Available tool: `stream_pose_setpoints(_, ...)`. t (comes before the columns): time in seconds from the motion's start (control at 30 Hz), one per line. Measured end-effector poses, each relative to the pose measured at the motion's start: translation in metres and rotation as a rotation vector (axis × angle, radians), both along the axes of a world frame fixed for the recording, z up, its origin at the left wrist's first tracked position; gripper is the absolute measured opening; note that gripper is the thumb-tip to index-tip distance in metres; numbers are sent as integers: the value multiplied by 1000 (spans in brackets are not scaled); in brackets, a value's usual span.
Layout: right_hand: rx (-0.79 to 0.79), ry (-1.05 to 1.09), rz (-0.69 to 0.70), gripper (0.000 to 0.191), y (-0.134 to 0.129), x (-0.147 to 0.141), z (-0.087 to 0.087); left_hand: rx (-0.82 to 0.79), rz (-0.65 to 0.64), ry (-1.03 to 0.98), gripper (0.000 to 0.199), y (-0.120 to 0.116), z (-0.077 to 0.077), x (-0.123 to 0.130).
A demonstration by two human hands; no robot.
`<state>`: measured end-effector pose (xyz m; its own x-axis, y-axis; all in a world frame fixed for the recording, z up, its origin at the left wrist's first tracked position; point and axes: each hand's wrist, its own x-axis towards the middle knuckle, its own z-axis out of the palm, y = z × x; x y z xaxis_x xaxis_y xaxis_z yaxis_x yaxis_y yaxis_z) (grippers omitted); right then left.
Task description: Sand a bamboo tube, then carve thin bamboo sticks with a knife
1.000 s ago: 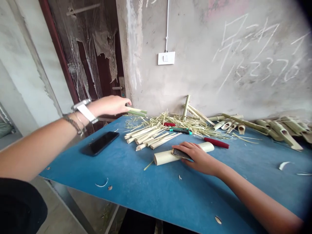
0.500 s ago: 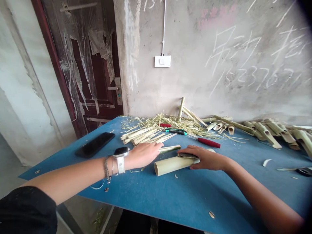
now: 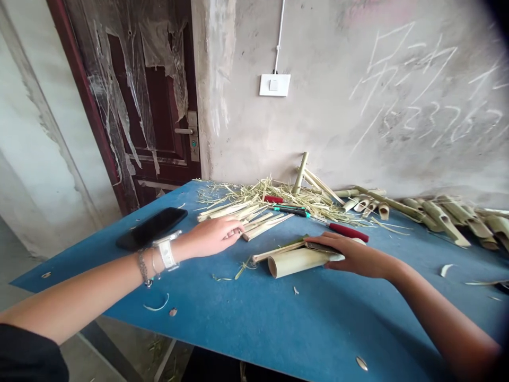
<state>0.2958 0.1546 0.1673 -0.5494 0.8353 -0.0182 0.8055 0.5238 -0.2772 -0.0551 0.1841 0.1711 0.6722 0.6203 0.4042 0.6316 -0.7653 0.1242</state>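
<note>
Resting on the blue table [image 3: 254,329], the bamboo tube [image 3: 292,263] is pinned by the right hand [image 3: 358,255], apparently against rolling; its palm lies over a dark flat piece [image 3: 318,246], any clamping untellable; the left hand [image 3: 212,237], empty, fingers together, is kept just beside cut bamboo strips [image 3: 258,225].

A blue-topped table [image 3: 318,329] is recorded. A phone [image 3: 151,228] is laid at the left end. Bamboo strips [image 3: 242,216] and straw shreds [image 3: 286,197] are heaped toward the wall, with a red-handled tool [image 3: 348,232] beside them. A bamboo tube [image 3: 296,263] is placed mid-table, cut bamboo pieces [image 3: 441,217] are ranged rightward, and shavings [image 3: 156,307] are scattered about.
</note>
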Motion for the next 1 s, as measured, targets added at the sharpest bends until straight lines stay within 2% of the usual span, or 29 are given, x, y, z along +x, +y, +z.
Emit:
stream_pose_setpoints(0.13,-37,139,-43,55,1,-3,-1,8,48,-68,23,15,-1,-20)
stream_pose_setpoints(0.23,48,228,-140,49,4,-6,-5,-22,104,-193,23,23,6,-36)
stream_pose_setpoints(0.33,149,206,-177,51,9,-10,-9,-45,133,-239,23,26,11,-46)
stream_pose_setpoints(0.57,273,44,-233,53,14,-21,-16,-95,55,-191,19,25,-2,-41)
stream_pose_setpoints(0.7,268,51,-269,53,16,-23,-10,-110,82,-218,21,27,-3,-41)
stream_pose_setpoints(0.8,249,28,-236,53,18,-37,6,-115,83,-258,24,27,-2,-41)
stream_pose_setpoints(0.87,265,2,-180,51,18,-58,20,-119,57,-275,29,25,-2,-40)
stream_pose_setpoints(1.0,342,-75,92,50,19,-120,40,-152,-10,-310,46,18,-4,-37)
